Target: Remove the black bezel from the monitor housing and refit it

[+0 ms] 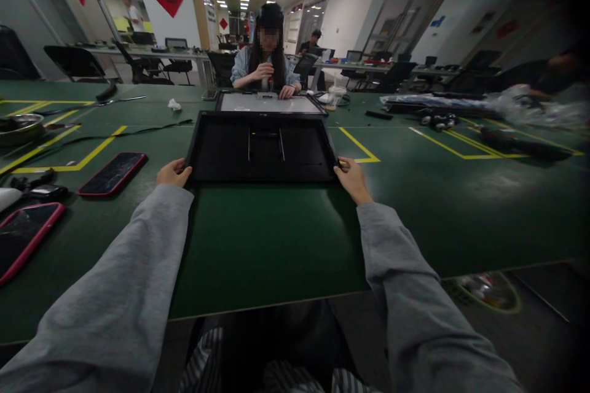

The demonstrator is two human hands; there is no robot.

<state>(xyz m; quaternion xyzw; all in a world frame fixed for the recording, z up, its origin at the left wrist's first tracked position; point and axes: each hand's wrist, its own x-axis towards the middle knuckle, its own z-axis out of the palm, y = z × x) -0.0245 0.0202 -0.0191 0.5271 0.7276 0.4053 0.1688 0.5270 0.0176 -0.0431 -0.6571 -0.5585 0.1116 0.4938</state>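
Observation:
A black rectangular monitor housing [216, 150], with its hollow inside facing up, is between my hands over the green table. My left hand [174, 173] is closed on its left edge near the front corner. On the opposite edge, my right hand [353, 178] grips the housing close to the front right corner, thumb on top. Two thin metallic strips run along the housing's inner middle. Just beyond it lies a grey display panel [244, 102] in a dark frame, in front of a co-worker. Whether the housing rests fully on the table I cannot tell.
Two phones in red cases, one [113, 174] beyond the other [27, 236], lie at the left. A metal bowl [21, 129] stands farther left. The seated co-worker [267, 64] holds a tool opposite me. Clear plastic wrapping [520, 107] and a dark power tool [525, 144] are at the right.

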